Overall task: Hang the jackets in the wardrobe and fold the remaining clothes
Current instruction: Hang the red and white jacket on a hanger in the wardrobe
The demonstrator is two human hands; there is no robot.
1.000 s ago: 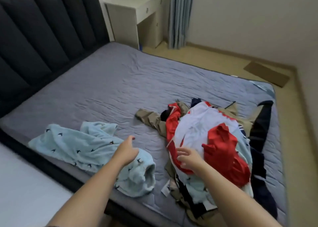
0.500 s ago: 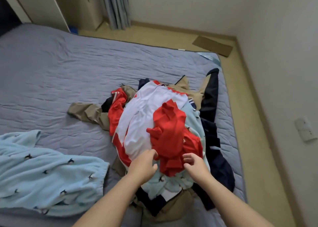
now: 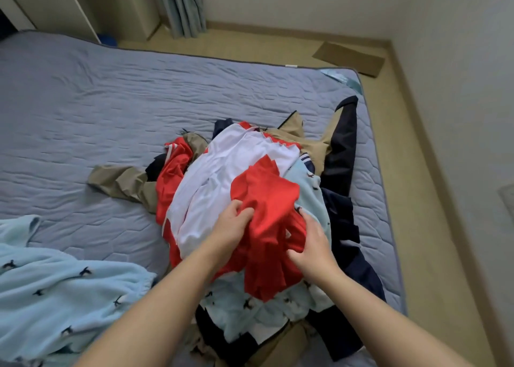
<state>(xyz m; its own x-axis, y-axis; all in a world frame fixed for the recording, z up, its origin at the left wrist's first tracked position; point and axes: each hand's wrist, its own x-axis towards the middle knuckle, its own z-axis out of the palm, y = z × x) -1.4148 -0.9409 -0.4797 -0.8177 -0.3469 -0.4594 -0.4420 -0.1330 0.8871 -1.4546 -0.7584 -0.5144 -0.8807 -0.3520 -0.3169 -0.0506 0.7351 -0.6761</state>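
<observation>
Sorting through the pile [image 3: 250, 311] heaped toward 4 o'clock on the bed [image 3: 111, 102], close to its 3 o'clock edge. Clenching the left hand [image 3: 230, 227] on a bunched fold of the red top [image 3: 267, 197], which is uppermost and so probably first to come off. Laying the right hand [image 3: 313, 244] on that top's 3 o'clock side, fingers fairly straight and thumb spread; not showing whether it is pinching or only pressing. Probably gathering both sides to lift it clear without dragging the white jacket [image 3: 217, 177] directly beneath. Noting a tan sleeve [image 3: 119, 180] trailing out at 9 o'clock and a navy sleeve [image 3: 343, 144] reaching toward 1 o'clock, both likely parts of jackets buried lower and meant for hanging. Noting also a blue fleece [image 3: 55, 283] spread apart at 8 o'clock. Judging room: wide bare mattress from 9 to 12 o'clock, good for laying the top flat and folding. Little margin at 3 o'clock, with navy cloth close to the edge above the floor [image 3: 434, 227], so risking a slide off if pulling that way. Not seeing any wardrobe.
</observation>
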